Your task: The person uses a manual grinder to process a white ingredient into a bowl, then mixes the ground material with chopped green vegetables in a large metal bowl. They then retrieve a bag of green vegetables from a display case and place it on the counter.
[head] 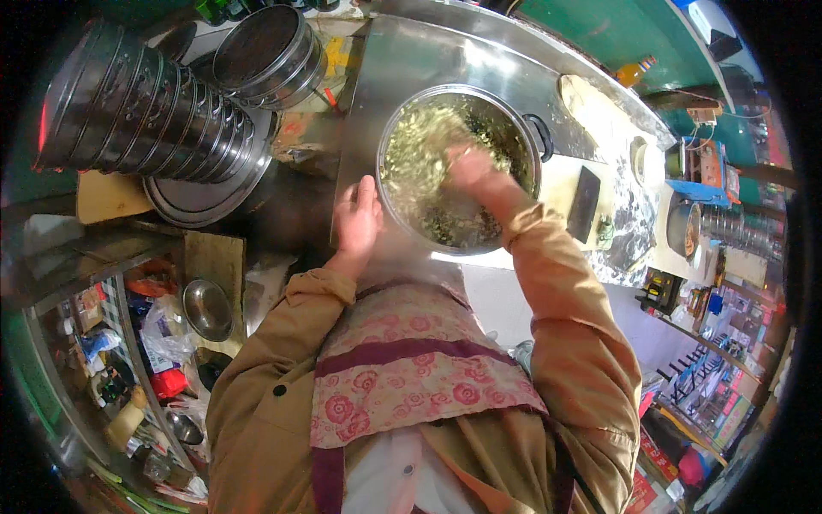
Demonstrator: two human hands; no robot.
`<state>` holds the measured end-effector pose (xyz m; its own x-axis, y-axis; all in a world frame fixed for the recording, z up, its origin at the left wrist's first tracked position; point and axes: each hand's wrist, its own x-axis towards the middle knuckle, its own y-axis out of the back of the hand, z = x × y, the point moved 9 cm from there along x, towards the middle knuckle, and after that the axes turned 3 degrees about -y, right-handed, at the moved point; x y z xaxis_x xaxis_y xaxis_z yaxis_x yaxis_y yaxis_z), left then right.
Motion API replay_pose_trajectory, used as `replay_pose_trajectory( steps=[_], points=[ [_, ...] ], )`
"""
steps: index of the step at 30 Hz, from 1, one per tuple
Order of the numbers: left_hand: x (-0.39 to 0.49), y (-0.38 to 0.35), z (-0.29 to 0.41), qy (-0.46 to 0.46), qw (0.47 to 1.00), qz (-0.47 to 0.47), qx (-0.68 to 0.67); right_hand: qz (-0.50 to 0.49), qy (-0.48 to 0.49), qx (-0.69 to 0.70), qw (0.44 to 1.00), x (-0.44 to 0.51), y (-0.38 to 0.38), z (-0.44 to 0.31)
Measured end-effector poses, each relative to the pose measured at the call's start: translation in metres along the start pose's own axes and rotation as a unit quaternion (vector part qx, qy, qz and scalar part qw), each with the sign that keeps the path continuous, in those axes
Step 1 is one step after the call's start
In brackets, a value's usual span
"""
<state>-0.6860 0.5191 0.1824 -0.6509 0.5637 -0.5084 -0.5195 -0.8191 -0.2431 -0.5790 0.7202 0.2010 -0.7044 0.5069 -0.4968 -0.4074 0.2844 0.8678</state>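
A round steel pot (pixel 539 186) with a black side handle stands on the steel counter, holding a chopped, pale green and darker filling (pixel 417 138). My right hand (pixel 472 168) is down inside the pot among the filling, its fingers blurred and partly buried, so their grip cannot be made out. At the pot's left side, my left hand (pixel 361 215) rests against the outer wall and rim, thumb raised; its far fingers are partly hidden.
Stacked steel steamers (pixel 148 115) stand at the left, with more steamer tiers (pixel 266 58) behind. Right of the pot are a cleaver-like dark blade (pixel 584 204) on a pale board, a floured surface (pixel 626 225) and a large piece of dough (pixel 594 109). An orange bottle (pixel 634 70) stands at the back.
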Motion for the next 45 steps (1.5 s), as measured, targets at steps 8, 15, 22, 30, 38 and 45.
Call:
replay_pose_trajectory(
  steps=[8, 15, 22, 30, 38, 45],
  points=[
    [0.0, -0.007, -0.002, 0.007, 1.0, -0.018, -0.012, -0.065, -0.061, 0.037, 0.995, -0.052, -0.013, 0.075],
    [0.004, -0.006, -0.002, 0.003, 0.999, -0.047, -0.005, 0.154, 0.074, 0.319, 0.932, -0.062, 0.057, 0.016],
    [0.025, -0.017, 0.018, 0.009, 0.997, -0.073, 0.014, 0.117, 0.05, 0.254, 0.959, -0.044, 0.038, -0.012],
    [0.037, -0.023, 0.021, 0.014, 0.993, -0.118, 0.015, 0.288, 0.002, 0.227, 0.93, -0.097, 0.08, 0.06],
    [0.038, -0.027, 0.025, 0.0, 0.988, -0.15, 0.021, 0.157, -0.185, 0.17, 0.955, -0.061, 0.044, 0.066],
    [0.037, -0.034, 0.015, 0.013, 0.986, -0.167, 0.012, 0.2, -0.159, 0.215, 0.943, -0.057, 0.011, 0.054]
  ],
)
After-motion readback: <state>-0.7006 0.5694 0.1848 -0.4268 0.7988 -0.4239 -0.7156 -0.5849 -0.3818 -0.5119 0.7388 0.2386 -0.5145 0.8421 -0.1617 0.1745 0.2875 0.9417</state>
